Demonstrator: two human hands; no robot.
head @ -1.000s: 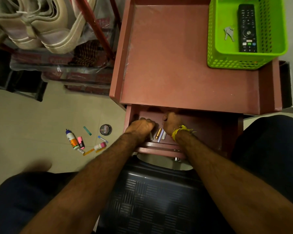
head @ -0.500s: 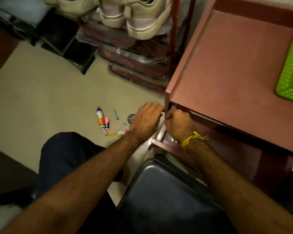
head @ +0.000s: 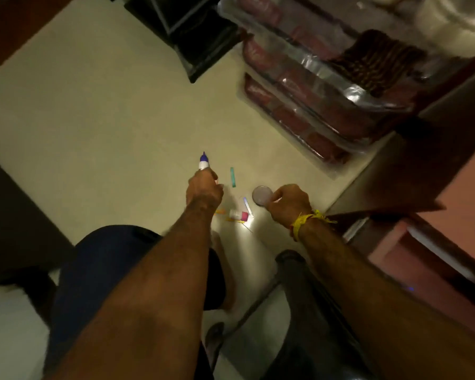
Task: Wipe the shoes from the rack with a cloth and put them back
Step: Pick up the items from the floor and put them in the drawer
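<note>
Left hand (head: 203, 187) reaches down to the floor (head: 93, 119), fingers curled over the body of a glue bottle (head: 203, 161); only the bottle's blue tip and white neck show beyond the knuckles, and its long axis points away from the person. Whether the bottle is gripped or only touched I cannot tell for sure, though the curl looks like a grip. Just right of that hand lie a green stick (head: 233, 177) and a few small pink and orange items (head: 237, 215). Right hand (head: 287, 202), a yellow thread at its wrist, pinches the edge of a round tin (head: 262, 195). Shoes (head: 450, 26) sit on the rack (head: 313, 100) at the upper right, well apart from both hands, nearer the right 1. No cloth is in view.
</note>
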